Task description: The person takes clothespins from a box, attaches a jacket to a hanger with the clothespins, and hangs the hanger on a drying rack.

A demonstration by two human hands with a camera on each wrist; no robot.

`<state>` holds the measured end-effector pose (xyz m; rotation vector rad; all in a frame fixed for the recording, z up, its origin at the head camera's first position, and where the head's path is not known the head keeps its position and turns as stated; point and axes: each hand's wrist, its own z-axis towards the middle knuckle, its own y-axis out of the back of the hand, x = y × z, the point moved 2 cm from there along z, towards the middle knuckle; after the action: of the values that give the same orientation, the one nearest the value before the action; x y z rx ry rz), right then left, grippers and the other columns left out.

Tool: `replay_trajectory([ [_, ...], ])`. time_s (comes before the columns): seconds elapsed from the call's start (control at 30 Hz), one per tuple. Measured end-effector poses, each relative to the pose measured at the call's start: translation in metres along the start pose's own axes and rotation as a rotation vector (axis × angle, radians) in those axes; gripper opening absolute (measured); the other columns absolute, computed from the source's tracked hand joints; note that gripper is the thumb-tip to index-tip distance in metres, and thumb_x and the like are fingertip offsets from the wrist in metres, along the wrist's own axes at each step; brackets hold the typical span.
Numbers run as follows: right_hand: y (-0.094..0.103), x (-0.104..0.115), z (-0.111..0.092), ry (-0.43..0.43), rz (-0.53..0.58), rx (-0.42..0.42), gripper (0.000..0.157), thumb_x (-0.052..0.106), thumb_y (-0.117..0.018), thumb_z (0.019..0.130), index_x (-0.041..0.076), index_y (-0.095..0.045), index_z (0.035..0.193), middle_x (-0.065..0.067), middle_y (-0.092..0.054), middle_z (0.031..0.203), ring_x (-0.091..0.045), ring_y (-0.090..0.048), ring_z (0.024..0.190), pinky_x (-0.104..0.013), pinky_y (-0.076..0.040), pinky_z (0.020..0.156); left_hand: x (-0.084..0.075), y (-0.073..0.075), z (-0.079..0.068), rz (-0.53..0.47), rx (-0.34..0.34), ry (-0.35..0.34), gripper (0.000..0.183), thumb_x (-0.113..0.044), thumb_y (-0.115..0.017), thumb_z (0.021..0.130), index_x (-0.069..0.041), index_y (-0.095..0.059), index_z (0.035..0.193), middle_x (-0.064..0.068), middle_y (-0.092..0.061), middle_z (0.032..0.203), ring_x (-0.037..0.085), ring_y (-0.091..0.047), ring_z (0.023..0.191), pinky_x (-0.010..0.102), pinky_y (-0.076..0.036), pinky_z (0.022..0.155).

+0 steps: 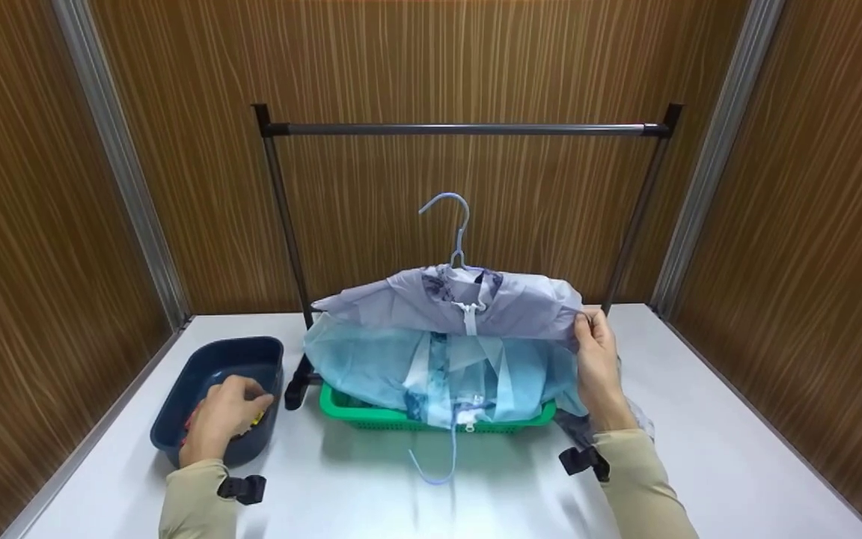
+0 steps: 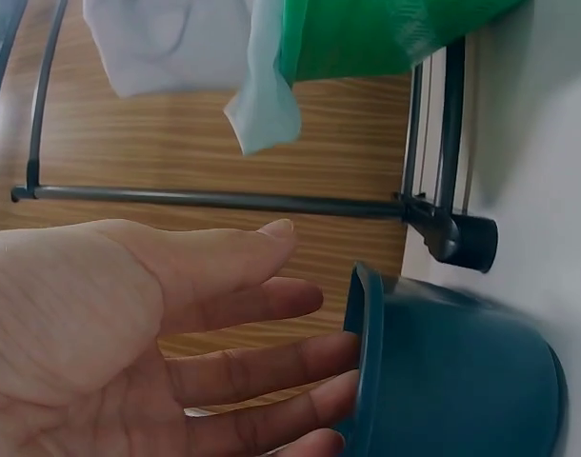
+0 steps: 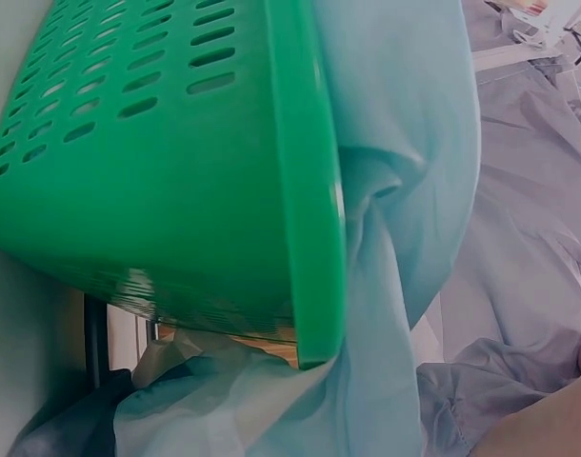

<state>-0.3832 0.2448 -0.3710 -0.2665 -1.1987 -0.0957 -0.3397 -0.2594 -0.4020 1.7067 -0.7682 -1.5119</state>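
Observation:
In the head view my right hand [image 1: 601,374] pinches the right edge of a lavender jacket [image 1: 532,307], at its shoulder and sleeve. The jacket is on a hanger [image 1: 465,217] whose hook sticks up from the collar. Below it a light blue jacket [image 1: 360,359] lies over a green basket [image 1: 349,412], with another hanger [image 1: 452,453] hooking down over the front. My left hand [image 1: 220,415] is over a dark blue bin [image 1: 260,442] that has small red and yellow things in it. In the left wrist view its fingers [image 2: 262,367] are spread loosely at the bin's rim.
Behind the basket stands a black clothes rack [image 1: 468,129] with a bare bar. Its left foot [image 1: 298,385] is between bin and basket. Grey cloth [image 1: 577,430] hangs at the basket's right side. Wood-grain panels [image 1: 476,60] enclose the white table [image 1: 371,494] on three sides.

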Motion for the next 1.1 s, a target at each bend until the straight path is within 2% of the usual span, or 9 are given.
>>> replay_trajectory([
  [0.13,0.000,-0.001,0.000,-0.010,0.008,0.008,0.016,0.020,-0.035,0.108,0.007,-0.042,0.101,0.003,-0.036,0.093,-0.015,-0.038,0.094,-0.029,-0.029,0.083,0.004,0.001,-0.002,0.003,0.021,0.041,0.045,-0.027,-0.061,0.097,0.005,-0.057,0.128,0.026,-0.061,0.119,0.036,-0.060,0.102,0.058,-0.048,0.088],
  [0.23,0.000,0.000,0.000,-0.014,0.006,0.003,0.015,0.019,-0.035,0.108,0.008,-0.042,0.101,0.003,-0.037,0.093,-0.015,-0.038,0.092,-0.028,-0.030,0.082,0.006,0.003,-0.003,-0.004,0.022,0.047,0.045,-0.026,-0.061,0.097,0.006,-0.056,0.128,0.027,-0.061,0.120,0.037,-0.060,0.102,0.059,-0.047,0.089],
  [0.57,0.003,0.004,0.003,0.009,0.008,0.009,0.017,0.021,-0.035,0.108,0.005,-0.043,0.104,0.003,-0.039,0.095,-0.018,-0.039,0.094,-0.029,-0.032,0.083,0.012,0.006,-0.002,0.032,-0.062,0.038,0.035,-0.016,-0.060,0.096,0.006,-0.060,0.123,0.031,-0.061,0.118,0.042,-0.062,0.103,0.057,-0.048,0.085],
  [0.77,0.003,0.004,0.002,0.010,0.021,0.018,0.017,0.020,-0.035,0.108,0.005,-0.043,0.105,0.002,-0.039,0.095,-0.017,-0.039,0.094,-0.026,-0.032,0.082,0.024,-0.002,0.003,0.079,-0.077,0.058,0.035,-0.009,-0.064,0.090,0.008,-0.059,0.120,0.032,-0.062,0.115,0.045,-0.060,0.102,0.062,-0.044,0.086],
  [0.93,0.003,0.003,0.002,0.003,0.006,0.025,0.016,0.020,-0.035,0.108,0.006,-0.042,0.106,0.002,-0.037,0.097,-0.016,-0.038,0.095,-0.029,-0.030,0.084,0.030,-0.012,0.008,0.089,-0.073,0.077,0.039,-0.005,-0.063,0.090,0.010,-0.055,0.125,0.034,-0.059,0.118,0.047,-0.058,0.104,0.064,-0.043,0.090],
  [1.1,0.001,0.002,0.000,0.005,0.018,0.039,0.017,0.021,-0.034,0.108,0.005,-0.041,0.106,0.001,-0.036,0.097,-0.016,-0.038,0.096,-0.033,-0.029,0.086,0.032,-0.016,0.009,0.133,-0.122,0.075,0.042,-0.001,-0.060,0.090,0.011,-0.053,0.130,0.036,-0.055,0.120,0.052,-0.052,0.111,0.066,-0.040,0.093],
])
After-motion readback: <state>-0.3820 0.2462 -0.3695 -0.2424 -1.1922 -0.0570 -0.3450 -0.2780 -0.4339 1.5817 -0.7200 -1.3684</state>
